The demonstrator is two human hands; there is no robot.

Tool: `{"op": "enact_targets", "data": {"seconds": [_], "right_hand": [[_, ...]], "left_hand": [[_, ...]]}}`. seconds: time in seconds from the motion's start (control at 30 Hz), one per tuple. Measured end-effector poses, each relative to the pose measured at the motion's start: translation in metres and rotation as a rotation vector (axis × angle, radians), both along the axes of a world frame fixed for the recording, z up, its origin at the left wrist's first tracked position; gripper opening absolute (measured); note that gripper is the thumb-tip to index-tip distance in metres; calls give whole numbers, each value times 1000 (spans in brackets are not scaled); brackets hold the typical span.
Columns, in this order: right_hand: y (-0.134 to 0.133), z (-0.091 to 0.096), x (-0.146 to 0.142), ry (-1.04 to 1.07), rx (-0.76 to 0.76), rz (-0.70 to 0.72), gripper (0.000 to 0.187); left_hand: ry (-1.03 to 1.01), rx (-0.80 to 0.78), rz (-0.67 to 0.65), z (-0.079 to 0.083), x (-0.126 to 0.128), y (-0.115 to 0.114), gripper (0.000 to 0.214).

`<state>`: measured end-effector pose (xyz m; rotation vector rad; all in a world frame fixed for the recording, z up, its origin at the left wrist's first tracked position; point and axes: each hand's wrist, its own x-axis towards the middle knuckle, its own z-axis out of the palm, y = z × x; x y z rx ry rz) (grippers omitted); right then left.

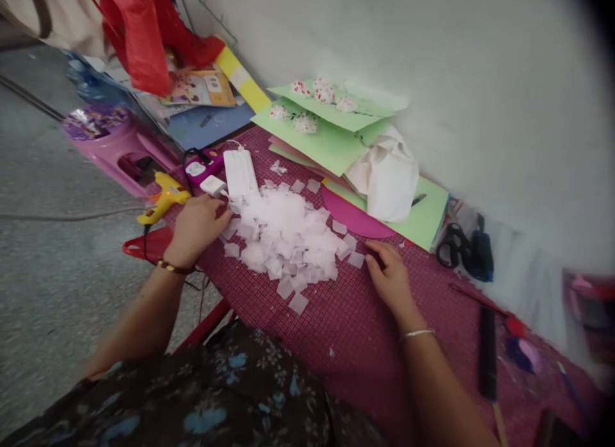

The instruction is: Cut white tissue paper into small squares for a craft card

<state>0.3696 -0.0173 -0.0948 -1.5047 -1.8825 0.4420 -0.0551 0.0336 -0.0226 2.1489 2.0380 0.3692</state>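
A loose heap of small white paper squares [288,232] lies on the red checked tablecloth [336,344]. My left hand [198,228] rests at the heap's left edge, close to a white plug adapter [213,186]; its fingers are loosely bent and hold nothing that I can see. On the other side, my right hand [390,275] lies on the cloth with thumb and fingers apart, beside a few stray squares. It is empty. Just left of my left hand is a yellow glue gun [166,196]. A white rectangular pack [241,173] touches the back of the heap.
Green paper sheets [331,136] with white-and-red paper flowers lean near the wall, beside a crumpled white bag [391,178]. Black scissors [454,245] and a black-handled tool [487,354] are at right. A pink stool [120,146] stands left of the table.
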Motion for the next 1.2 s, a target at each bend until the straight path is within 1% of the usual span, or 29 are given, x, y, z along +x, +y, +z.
{"op": "enact_targets", "data": {"seconds": [0.1,0.17,0.2,0.27,0.3,0.4,0.47,0.5,0.6,0.67,0.7,0.77,0.83,0.9,0.97,1.0,1.1,1.2], "right_hand": [[-1,1,0,-7,-3,-7,29],[0,6,-1,0,2,-26,29],[1,11,-4,5,8,-32,30],[8,28,-18,3,15,-2,34],[15,38,-29,-12,21,44,38],[44,71,-80,-128,-12,287,62],[71,85,-121,-199,-61,389,75],[84,88,-142,-224,-87,420,78],[118,84,-195,-277,-150,446,87],[132,77,-221,-344,-170,433,87],[137,74,-231,-384,-172,406,83],[140,69,-246,-463,-162,336,66],[140,65,-253,-516,-151,291,42],[137,63,-254,-544,-149,310,27],[133,61,-248,-564,-141,361,23],[131,61,-243,-570,-136,390,23],[123,64,-223,-568,-137,469,22],[112,72,-201,-597,-141,556,20]], "left_hand": [[74,43,0,-15,3,10,24],[71,78,10,-21,3,17,18],[53,92,13,-23,3,21,16],[6,105,15,-27,-1,25,15],[-9,110,12,-28,-2,26,16],[-5,120,6,-30,-2,23,15],[26,135,31,-28,3,19,15],[38,152,58,-27,6,16,16],[21,209,101,-22,14,12,21],[-39,221,64,-19,14,13,14],[-88,216,46,-18,12,15,10],[-234,182,48,-14,5,20,9],[-425,125,82,-9,-1,27,12],[-610,66,123,-3,-5,35,12],[-728,28,147,3,-7,42,11],[-757,15,149,7,-7,45,10],[-761,-11,118,14,-7,55,10],[-744,-39,92,17,-7,65,10]]}}
